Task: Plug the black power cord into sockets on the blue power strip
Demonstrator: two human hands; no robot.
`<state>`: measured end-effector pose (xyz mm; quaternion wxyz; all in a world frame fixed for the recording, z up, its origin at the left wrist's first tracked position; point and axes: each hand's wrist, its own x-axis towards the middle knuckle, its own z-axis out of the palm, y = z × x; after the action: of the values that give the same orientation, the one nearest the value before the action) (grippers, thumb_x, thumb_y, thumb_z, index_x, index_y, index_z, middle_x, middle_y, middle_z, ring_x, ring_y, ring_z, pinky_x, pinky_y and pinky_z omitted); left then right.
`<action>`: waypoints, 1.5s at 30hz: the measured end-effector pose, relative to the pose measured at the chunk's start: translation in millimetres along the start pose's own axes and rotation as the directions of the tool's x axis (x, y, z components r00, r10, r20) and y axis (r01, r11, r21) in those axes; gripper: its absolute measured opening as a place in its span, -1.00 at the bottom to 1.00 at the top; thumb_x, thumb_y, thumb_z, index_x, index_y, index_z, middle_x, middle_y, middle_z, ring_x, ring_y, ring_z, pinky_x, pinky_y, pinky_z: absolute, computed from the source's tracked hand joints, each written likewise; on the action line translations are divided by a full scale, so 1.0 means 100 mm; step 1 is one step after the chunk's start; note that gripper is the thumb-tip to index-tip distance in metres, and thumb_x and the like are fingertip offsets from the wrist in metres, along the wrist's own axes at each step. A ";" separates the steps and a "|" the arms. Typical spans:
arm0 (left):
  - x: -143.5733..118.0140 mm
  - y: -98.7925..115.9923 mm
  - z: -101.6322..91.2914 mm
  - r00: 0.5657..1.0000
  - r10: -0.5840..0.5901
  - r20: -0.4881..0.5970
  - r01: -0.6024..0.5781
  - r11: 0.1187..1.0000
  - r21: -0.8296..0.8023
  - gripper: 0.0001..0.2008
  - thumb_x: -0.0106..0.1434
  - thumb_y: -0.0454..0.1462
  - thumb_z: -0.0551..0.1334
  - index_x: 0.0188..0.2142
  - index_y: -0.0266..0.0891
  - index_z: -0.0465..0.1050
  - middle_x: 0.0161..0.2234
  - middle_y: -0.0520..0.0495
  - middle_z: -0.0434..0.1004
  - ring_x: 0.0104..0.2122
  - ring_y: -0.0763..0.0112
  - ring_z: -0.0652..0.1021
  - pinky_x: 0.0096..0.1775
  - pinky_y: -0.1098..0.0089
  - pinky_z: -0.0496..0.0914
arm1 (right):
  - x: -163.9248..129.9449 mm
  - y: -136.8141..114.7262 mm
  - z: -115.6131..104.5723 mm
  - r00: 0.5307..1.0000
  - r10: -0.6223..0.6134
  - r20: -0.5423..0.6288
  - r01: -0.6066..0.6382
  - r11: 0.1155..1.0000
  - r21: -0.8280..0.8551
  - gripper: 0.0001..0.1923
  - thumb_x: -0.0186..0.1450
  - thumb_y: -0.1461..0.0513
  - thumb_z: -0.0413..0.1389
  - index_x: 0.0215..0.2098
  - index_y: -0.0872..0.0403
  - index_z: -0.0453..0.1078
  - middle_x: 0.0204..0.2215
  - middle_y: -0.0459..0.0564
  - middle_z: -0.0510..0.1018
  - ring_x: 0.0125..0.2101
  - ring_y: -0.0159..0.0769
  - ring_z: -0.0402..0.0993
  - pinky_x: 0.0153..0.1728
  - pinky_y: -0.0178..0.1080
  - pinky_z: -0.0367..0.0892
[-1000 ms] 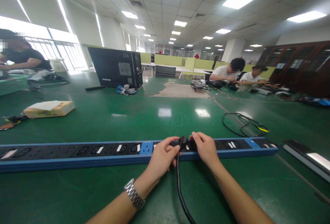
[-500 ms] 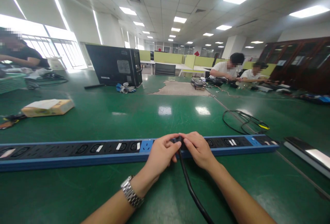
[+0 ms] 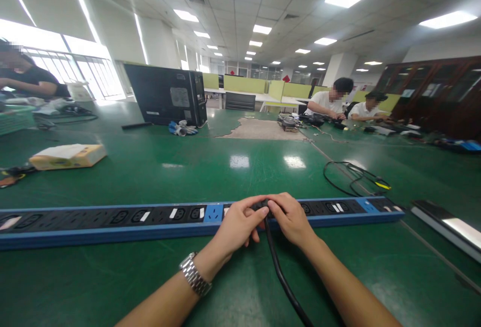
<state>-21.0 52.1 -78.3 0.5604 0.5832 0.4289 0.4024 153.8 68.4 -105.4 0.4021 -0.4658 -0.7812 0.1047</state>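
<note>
A long blue power strip (image 3: pixel 158 233) with black sockets and blue socket panels lies across the green table. Over its middle, my left hand (image 3: pixel 242 221) and my right hand (image 3: pixel 289 216) meet, fingertips pinched together on the plug end of a thick black power cord (image 3: pixel 280 277). The plug itself is mostly hidden behind my fingers, so I cannot tell how it sits against the sockets. From my hands the cord runs down toward the bottom edge of the view. A metal-banded watch (image 3: pixel 194 274) is on my left wrist.
Beyond the strip stand a black computer tower (image 3: pixel 165 94), gloves (image 3: pixel 182 128) and a yellow tissue pack (image 3: pixel 68 157). A coiled black cable (image 3: pixel 351 176) lies at right, near a long black-and-silver object (image 3: pixel 447 229). Other people (image 3: pixel 326 104) work at the table's far right and left.
Both hands and the cord's plug end have shifted very slightly to the right along the strip. The grip stays the same.
</note>
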 end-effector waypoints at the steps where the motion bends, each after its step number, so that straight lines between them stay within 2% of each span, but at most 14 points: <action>1: -0.01 0.01 -0.01 1.000 -0.009 0.010 0.009 1.000 -0.003 -0.46 0.19 -0.10 0.26 0.12 -0.28 0.35 -0.58 0.04 0.46 -0.74 0.54 0.43 -0.78 0.63 0.15 | 0.00 0.00 0.00 1.000 -0.002 0.005 0.002 1.000 0.000 -0.65 0.39 0.08 -0.09 -0.08 -0.02 0.47 -0.20 -0.02 0.59 -0.18 -0.28 0.42 -0.14 -0.20 0.29; 6: -0.03 0.01 -0.03 0.999 -0.021 0.026 0.021 1.000 0.002 -0.46 0.20 -0.08 0.24 0.13 -0.25 0.32 -0.58 0.08 0.42 -0.73 0.54 0.43 -0.77 0.63 0.15 | 0.00 -0.01 0.00 1.000 -0.013 0.001 0.013 1.000 -0.008 -0.66 0.39 0.11 -0.08 -0.05 -0.01 0.46 -0.16 -0.03 0.59 -0.17 -0.28 0.42 -0.12 -0.19 0.29; 10: -0.03 -0.06 -0.03 0.998 0.064 -0.019 -0.062 0.993 0.103 -0.50 0.21 -0.09 0.22 0.11 -0.20 0.36 -0.48 0.06 0.40 -0.71 0.59 0.36 -0.74 0.58 0.15 | 0.00 0.00 0.01 1.000 -0.020 -0.014 0.021 1.000 0.017 -0.68 0.38 0.11 -0.06 -0.06 -0.01 0.47 -0.16 -0.03 0.59 -0.17 -0.28 0.43 -0.11 -0.18 0.30; 13: -0.03 -0.11 -0.05 0.969 0.230 -0.089 -0.201 0.945 0.257 -0.63 0.19 -0.17 0.26 0.00 -0.15 0.48 -0.26 -0.07 0.47 -0.48 0.48 0.48 -0.51 0.47 0.37 | -0.01 0.02 0.03 0.999 -0.035 -0.033 0.036 0.999 0.038 -0.69 0.38 0.11 -0.04 -0.08 0.01 0.48 -0.17 -0.03 0.60 -0.17 -0.28 0.44 -0.11 -0.18 0.31; 15: -0.02 -0.13 -0.06 0.949 0.297 -0.103 -0.251 0.912 0.324 -0.67 0.18 -0.19 0.26 -0.04 -0.14 0.52 -0.17 -0.11 0.49 -0.35 0.40 0.50 -0.35 0.40 0.42 | -0.01 0.04 0.03 0.998 -0.041 -0.040 0.043 0.998 0.038 -0.69 0.37 0.11 -0.03 -0.08 0.01 0.48 -0.18 -0.03 0.61 -0.18 -0.29 0.45 -0.12 -0.18 0.32; 17: -0.02 -0.13 -0.06 0.958 0.274 -0.078 -0.237 0.919 0.314 -0.65 0.20 -0.18 0.25 -0.01 -0.13 0.50 -0.14 -0.10 0.51 -0.39 0.42 0.50 -0.33 0.38 0.43 | -0.01 0.05 0.04 0.998 -0.042 -0.046 0.044 0.999 0.028 -0.70 0.37 0.12 -0.03 -0.09 0.00 0.49 -0.19 -0.04 0.61 -0.19 -0.29 0.45 -0.14 -0.19 0.32; 21: -0.01 -0.12 -0.06 0.979 0.194 -0.063 -0.171 0.949 0.264 -0.61 0.22 -0.10 0.23 0.02 -0.13 0.46 -0.13 -0.08 0.55 -0.54 0.49 0.47 -0.43 0.39 0.42 | -0.01 0.04 0.04 0.998 -0.053 -0.040 0.053 0.999 -0.001 -0.69 0.38 0.13 -0.05 -0.08 -0.01 0.49 -0.20 -0.05 0.61 -0.20 -0.29 0.45 -0.15 -0.19 0.30; 23: -0.01 -0.12 -0.06 0.974 0.213 -0.080 -0.180 0.936 0.303 -0.61 0.22 -0.10 0.24 0.01 -0.14 0.48 -0.12 -0.08 0.56 -0.48 0.43 0.50 -0.39 0.37 0.43 | -0.01 0.03 0.04 0.998 -0.055 -0.032 0.055 0.998 -0.015 -0.69 0.38 0.13 -0.05 -0.07 0.00 0.49 -0.20 -0.04 0.61 -0.20 -0.29 0.45 -0.15 -0.19 0.29; 28: -0.03 -0.11 -0.07 0.936 0.349 -0.049 -0.286 0.833 0.474 -0.66 0.18 -0.16 0.29 -0.04 -0.13 0.52 -0.11 -0.08 0.57 -0.14 0.25 0.52 -0.04 0.24 0.37 | 0.01 0.02 0.03 1.000 -0.002 -0.006 0.002 1.000 0.007 -0.68 0.38 0.09 -0.04 -0.15 0.00 0.52 -0.22 -0.05 0.62 -0.21 -0.29 0.45 -0.14 -0.20 0.29; 33: -0.03 -0.12 -0.07 0.928 0.372 -0.004 -0.317 0.796 0.516 -0.66 0.18 -0.18 0.29 -0.03 -0.10 0.49 -0.11 -0.04 0.56 -0.12 0.27 0.51 -0.02 0.25 0.36 | 0.05 -0.04 0.02 0.995 0.096 0.027 -0.097 0.994 0.042 -0.71 0.34 0.07 0.01 -0.22 -0.01 0.53 -0.25 -0.06 0.61 -0.20 -0.28 0.44 -0.14 -0.20 0.29; 36: -0.06 -0.11 -0.11 0.921 0.389 -0.022 -0.316 0.778 0.543 -0.66 0.18 -0.19 0.30 -0.03 -0.15 0.46 -0.12 -0.04 0.55 -0.14 0.29 0.51 -0.05 0.28 0.38 | 0.06 -0.06 0.01 0.986 0.154 0.060 -0.157 0.986 0.059 -0.74 0.31 0.09 0.04 -0.23 -0.01 0.52 -0.26 -0.05 0.61 -0.19 -0.26 0.43 -0.13 -0.19 0.29; 38: -0.10 -0.10 -0.17 0.910 0.411 -0.044 -0.301 0.730 0.613 -0.73 0.22 -0.19 0.25 -0.08 -0.18 0.46 -0.18 -0.06 0.54 -0.20 0.30 0.51 -0.12 0.30 0.39 | 0.07 -0.05 0.00 0.982 0.176 0.075 -0.181 0.981 0.064 -0.76 0.29 0.09 0.06 -0.23 0.01 0.52 -0.26 -0.05 0.60 -0.18 -0.25 0.43 -0.11 -0.18 0.28; 41: -0.15 -0.11 -0.28 0.880 0.475 -0.021 -0.290 0.572 0.767 -0.79 0.27 -0.20 0.17 -0.13 -0.19 0.46 -0.20 -0.08 0.51 -0.21 0.29 0.49 -0.15 0.28 0.38 | 0.08 -0.03 -0.02 0.979 0.175 0.105 -0.183 0.981 0.067 -0.76 0.26 0.10 0.08 -0.24 0.02 0.52 -0.25 -0.03 0.60 -0.17 -0.24 0.42 -0.08 -0.17 0.27; 45: -0.13 -0.20 -0.35 0.851 0.507 0.132 -0.327 0.317 0.890 -0.55 0.16 -0.12 0.29 0.03 -0.18 0.39 0.00 -0.14 0.44 -0.01 0.15 0.42 0.03 0.14 0.29 | 0.08 -0.02 -0.03 0.977 0.176 0.116 -0.184 0.981 0.065 -0.75 0.26 0.09 0.07 -0.24 0.03 0.52 -0.24 -0.02 0.60 -0.16 -0.23 0.43 -0.06 -0.15 0.26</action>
<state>-59.0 50.7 -96.8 0.0055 0.8405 0.4544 0.2950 152.3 73.1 -98.3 0.3647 -0.5128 -0.7522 0.1956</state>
